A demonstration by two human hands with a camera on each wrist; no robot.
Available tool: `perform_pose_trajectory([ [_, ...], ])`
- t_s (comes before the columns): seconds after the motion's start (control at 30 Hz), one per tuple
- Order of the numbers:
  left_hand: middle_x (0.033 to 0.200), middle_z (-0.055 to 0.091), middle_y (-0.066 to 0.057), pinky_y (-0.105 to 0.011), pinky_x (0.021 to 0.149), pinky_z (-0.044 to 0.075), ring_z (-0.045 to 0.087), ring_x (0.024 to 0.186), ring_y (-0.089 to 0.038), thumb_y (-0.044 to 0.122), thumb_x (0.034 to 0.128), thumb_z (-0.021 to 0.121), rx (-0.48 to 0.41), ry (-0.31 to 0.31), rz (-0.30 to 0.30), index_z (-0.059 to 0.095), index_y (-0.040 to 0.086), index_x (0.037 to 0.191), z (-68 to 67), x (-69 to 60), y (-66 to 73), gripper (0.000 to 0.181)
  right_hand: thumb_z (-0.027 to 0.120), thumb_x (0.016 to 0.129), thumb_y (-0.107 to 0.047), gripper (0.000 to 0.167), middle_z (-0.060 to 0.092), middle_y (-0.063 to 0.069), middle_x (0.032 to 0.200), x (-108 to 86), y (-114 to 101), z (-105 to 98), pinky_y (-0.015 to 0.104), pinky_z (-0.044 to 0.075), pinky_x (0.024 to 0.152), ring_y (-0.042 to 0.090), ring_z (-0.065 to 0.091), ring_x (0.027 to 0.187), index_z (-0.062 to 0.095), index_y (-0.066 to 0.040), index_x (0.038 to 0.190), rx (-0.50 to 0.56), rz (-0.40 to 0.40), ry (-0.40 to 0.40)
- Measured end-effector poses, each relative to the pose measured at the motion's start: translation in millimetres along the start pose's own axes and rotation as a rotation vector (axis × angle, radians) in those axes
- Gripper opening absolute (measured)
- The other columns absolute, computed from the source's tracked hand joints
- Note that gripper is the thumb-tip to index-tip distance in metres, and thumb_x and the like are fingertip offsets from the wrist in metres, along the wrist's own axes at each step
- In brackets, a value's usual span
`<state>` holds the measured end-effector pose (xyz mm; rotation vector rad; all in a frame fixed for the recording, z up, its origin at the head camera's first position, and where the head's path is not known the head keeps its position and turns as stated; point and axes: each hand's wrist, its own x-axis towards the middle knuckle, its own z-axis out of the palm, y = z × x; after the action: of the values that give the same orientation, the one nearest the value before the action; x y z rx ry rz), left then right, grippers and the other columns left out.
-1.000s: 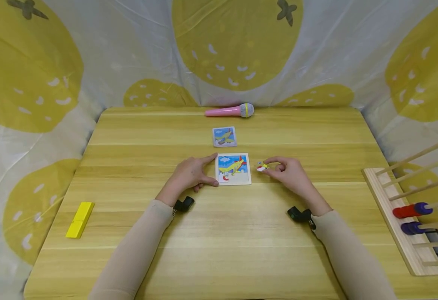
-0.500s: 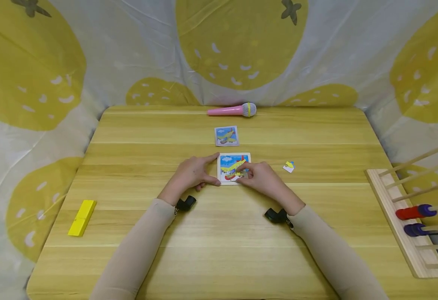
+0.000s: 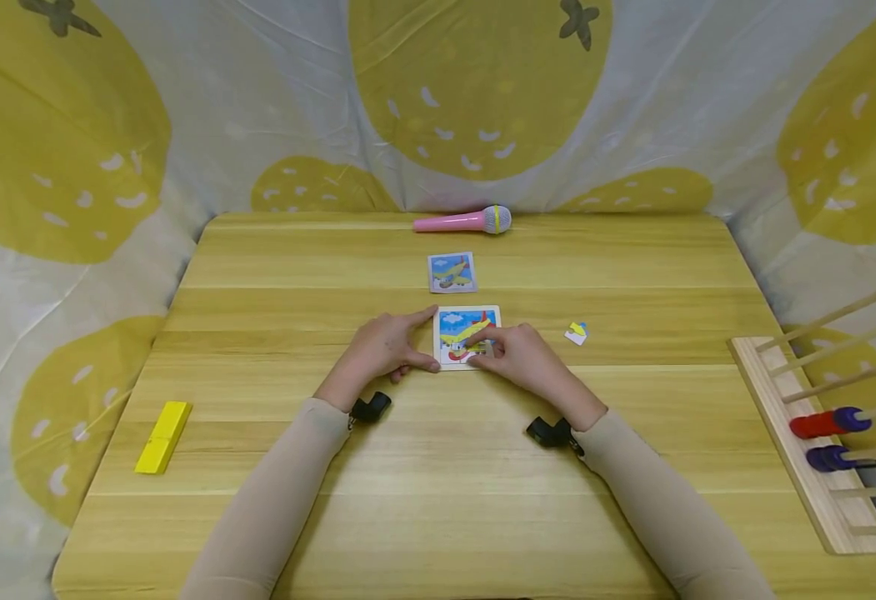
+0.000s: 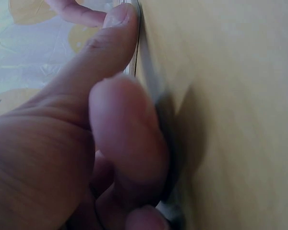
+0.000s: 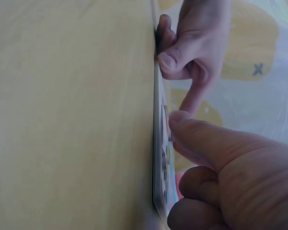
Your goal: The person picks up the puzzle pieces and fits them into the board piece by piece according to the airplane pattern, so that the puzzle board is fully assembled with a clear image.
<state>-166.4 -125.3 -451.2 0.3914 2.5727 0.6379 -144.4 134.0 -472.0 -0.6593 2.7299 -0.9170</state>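
A square jigsaw puzzle in a pale tray (image 3: 437, 342) lies mid-table, showing a yellow airplane on blue sky. At the tray's left side is my left hand (image 3: 379, 346), its thumb and index finger spread to touch the two left corners. My right hand (image 3: 523, 358) is over the puzzle's lower right, pinching a puzzle piece (image 3: 458, 355) at the bottom between thumb and index finger; the fingers partly hide it. In the right wrist view, the thumb (image 5: 197, 132) is down at the tray's face. A loose puzzle piece (image 3: 576, 333), yellow, white and blue, lies to the right.
Behind the tray lies a small airplane picture card (image 3: 453, 272), and farther back a pink toy microphone (image 3: 463, 220). Yellow blocks (image 3: 163, 437) are at the left. A wooden rack with rods (image 3: 805, 450) and red and purple rings stands along the right edge.
My right hand has moved left from beside the tray onto the puzzle, bringing a piece to its bottom row. The loose piece on the right has come into view. My left hand stays put.
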Motion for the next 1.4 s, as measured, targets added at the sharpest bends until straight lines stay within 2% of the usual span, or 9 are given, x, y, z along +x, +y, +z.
perform_pose_trajectory([
  [0.23,0.053,0.064,0.000,-0.033,0.059,0.052,0.064,0.045,-0.016,0.057,0.0794,0.088,0.006,0.007,0.002,0.034,0.036,0.167,0.2,-0.4,0.0,0.105,0.079,0.098,-0.033,0.015,0.049,-0.007,0.055,-0.3,-5.1,3.4,0.024,0.033,0.053,0.007,0.043,0.052,0.083,-0.023,0.108,-0.003,0.012,0.014],
  [0.47,0.054,0.065,0.000,-0.033,0.058,0.052,0.065,0.046,-0.016,0.057,0.0794,0.088,0.000,-0.012,-0.005,0.033,0.036,0.168,-0.4,-0.3,0.5,0.106,0.080,0.096,-0.034,0.017,0.052,-0.006,0.055,-1.7,-11.9,5.1,0.023,0.034,0.053,0.007,0.045,0.052,0.085,-0.019,0.103,-0.021,0.036,0.036],
  [0.73,0.053,0.065,0.000,-0.033,0.060,0.051,0.065,0.045,-0.016,0.058,0.0789,0.088,0.012,-0.002,0.003,0.034,0.036,0.167,0.1,1.3,0.3,0.106,0.079,0.097,-0.032,0.014,0.049,-0.007,0.053,-2.6,-13.1,5.8,0.022,0.030,0.052,0.005,0.037,0.048,0.086,-0.020,0.103,-0.084,-0.009,0.070],
  [0.87,0.053,0.065,0.000,-0.033,0.060,0.052,0.065,0.045,-0.016,0.058,0.0786,0.088,0.008,-0.001,0.005,0.033,0.036,0.167,-0.3,1.6,0.7,0.107,0.079,0.097,-0.030,0.011,0.048,-0.007,0.053,-2.9,-12.3,6.1,0.022,0.029,0.051,0.005,0.036,0.049,0.086,-0.021,0.100,-0.077,-0.014,0.079],
  [1.03,0.053,0.065,0.000,-0.033,0.059,0.052,0.065,0.045,-0.016,0.058,0.0787,0.088,0.000,-0.005,0.006,0.033,0.036,0.167,-0.3,3.0,0.6,0.107,0.080,0.097,-0.028,0.009,0.048,-0.007,0.054,-2.8,-11.4,5.6,0.022,0.029,0.052,0.005,0.036,0.050,0.086,-0.022,0.098,-0.049,0.017,0.068],
  [1.2,0.053,0.064,0.000,-0.033,0.059,0.052,0.065,0.046,-0.016,0.058,0.0789,0.088,-0.004,-0.018,-0.006,0.033,0.036,0.167,-1.8,2.8,0.9,0.107,0.081,0.096,-0.034,0.019,0.047,-0.007,0.056,-3.5,-5.8,-1.1,0.024,0.029,0.052,0.008,0.037,0.051,0.085,-0.023,0.110,0.057,0.096,0.062],
  [1.3,0.053,0.064,0.000,-0.033,0.058,0.051,0.065,0.046,-0.016,0.057,0.0783,0.089,-0.013,-0.025,-0.022,0.033,0.037,0.167,-2.4,1.9,1.6,0.107,0.082,0.094,-0.037,0.031,0.044,-0.006,0.056,-10.4,8.0,-15.8,0.024,0.028,0.051,0.010,0.035,0.050,0.081,-0.022,0.121,0.174,0.157,0.116],
  [1.4,0.054,0.063,0.000,-0.032,0.056,0.052,0.064,0.046,-0.016,0.056,0.0777,0.090,-0.026,-0.029,-0.031,0.033,0.037,0.167,-2.2,1.1,1.9,0.107,0.082,0.095,-0.037,0.038,0.043,-0.006,0.056,-27.1,32.5,-36.3,0.025,0.027,0.048,0.010,0.032,0.049,0.078,-0.020,0.129,0.260,0.233,0.190],
])
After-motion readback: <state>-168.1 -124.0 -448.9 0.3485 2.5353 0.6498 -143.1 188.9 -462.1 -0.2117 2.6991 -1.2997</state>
